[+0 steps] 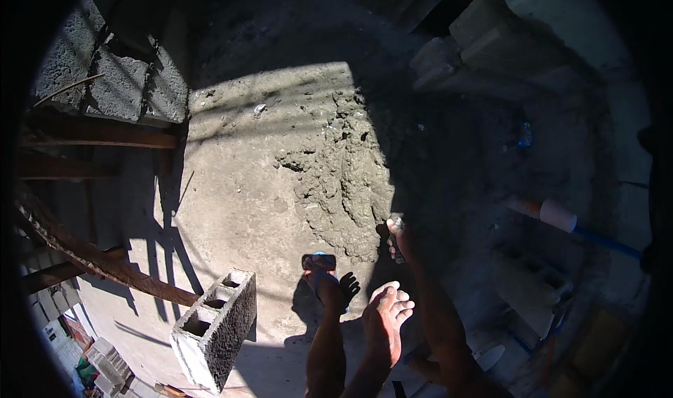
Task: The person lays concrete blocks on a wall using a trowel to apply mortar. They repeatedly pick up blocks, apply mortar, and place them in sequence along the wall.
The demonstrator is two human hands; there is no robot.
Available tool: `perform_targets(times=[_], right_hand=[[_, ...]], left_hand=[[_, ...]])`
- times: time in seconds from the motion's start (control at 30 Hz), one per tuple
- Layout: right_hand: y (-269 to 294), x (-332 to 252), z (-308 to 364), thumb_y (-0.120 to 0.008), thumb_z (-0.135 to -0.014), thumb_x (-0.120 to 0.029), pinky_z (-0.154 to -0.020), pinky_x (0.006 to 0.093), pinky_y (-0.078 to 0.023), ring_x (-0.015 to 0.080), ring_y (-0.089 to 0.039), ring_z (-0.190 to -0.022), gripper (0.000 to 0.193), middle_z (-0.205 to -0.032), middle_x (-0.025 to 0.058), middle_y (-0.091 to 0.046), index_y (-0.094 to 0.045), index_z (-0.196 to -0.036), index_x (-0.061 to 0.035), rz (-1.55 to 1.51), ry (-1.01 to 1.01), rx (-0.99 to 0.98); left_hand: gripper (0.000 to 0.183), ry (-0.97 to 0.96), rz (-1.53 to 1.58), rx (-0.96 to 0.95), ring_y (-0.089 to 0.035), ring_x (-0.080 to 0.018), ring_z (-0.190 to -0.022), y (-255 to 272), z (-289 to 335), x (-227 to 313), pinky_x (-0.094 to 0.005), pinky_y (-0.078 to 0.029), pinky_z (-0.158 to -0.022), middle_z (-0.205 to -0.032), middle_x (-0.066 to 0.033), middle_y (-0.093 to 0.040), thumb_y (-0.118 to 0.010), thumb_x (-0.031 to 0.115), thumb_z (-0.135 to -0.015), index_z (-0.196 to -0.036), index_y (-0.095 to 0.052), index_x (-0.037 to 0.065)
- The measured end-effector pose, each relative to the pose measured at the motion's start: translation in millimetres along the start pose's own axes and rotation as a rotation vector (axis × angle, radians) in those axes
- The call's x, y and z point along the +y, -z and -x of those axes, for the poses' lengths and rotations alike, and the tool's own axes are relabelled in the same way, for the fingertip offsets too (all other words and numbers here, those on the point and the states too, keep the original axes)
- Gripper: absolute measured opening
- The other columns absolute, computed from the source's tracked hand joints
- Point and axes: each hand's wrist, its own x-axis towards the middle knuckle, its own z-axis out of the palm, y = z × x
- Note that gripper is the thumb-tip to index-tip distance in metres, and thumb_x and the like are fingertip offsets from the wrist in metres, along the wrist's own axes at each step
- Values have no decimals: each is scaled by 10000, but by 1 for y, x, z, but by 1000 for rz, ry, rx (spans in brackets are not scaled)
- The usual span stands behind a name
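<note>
My right hand (396, 238) is closed around something dark at the shadow's edge. What it grips is too dark to make out. Just beyond and to the left spreads a rough, lumpy patch of grey mortar (343, 187), partly sunlit. Nearer to me, my left hand (387, 314) hangs in the sunlight, fingers apart and slightly bent, with nothing visible in it. Left of it there appears to be a foot (324, 282) in a sandal with blue parts. A hollow concrete block (231, 335) stands tilted at the lower left.
Wooden poles (105, 261) reach in from the left, below stacked blocks (116, 82). Another hollow block (526, 289) lies in shade at right, near a blue rod (606, 244) with a pale cylinder (557, 216). More blocks (109, 366) are at the lower left.
</note>
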Motion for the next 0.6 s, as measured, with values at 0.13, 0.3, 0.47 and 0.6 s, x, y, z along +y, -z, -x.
perform_targets(times=[0.13,0.3,0.47,0.6], right_hand=[[12,-62,48,-641,-905,-331,-508,329,-466,191,-562,-534,265,-640,30,-560,-539,-889,-87,330,338,55],[-65,-7,29,-600,-865,-74,-598,434,-568,346,-701,-729,217,-921,217,-680,-525,-1050,8,1049,566,455],[-57,39,46,-472,-1000,-255,-735,428,-568,310,-702,-828,289,-987,177,-690,-568,-1137,-19,1373,524,560],[16,-1,138,-490,-992,-276,-726,452,-528,344,-659,-805,277,-891,164,-674,-581,-1048,-20,733,535,374]], left_hand=[[338,35,-3,25,-602,-187,-871,0,-2,-7,-347,-463,-843,-959,-57,-610,-587,266,-965,-1215,-564,40],[334,16,-9,18,-599,-194,-883,4,-5,-28,-347,-460,-840,-962,-50,-596,-582,265,-963,-1220,-552,54],[318,-25,14,23,-590,-196,-884,5,-4,-25,-344,-457,-830,-943,-40,-581,-580,272,-962,-1208,-554,72],[291,-42,72,-17,-600,-186,-877,0,-8,-24,-329,-466,-818,-944,-39,-591,-573,264,-970,-1192,-565,76]])
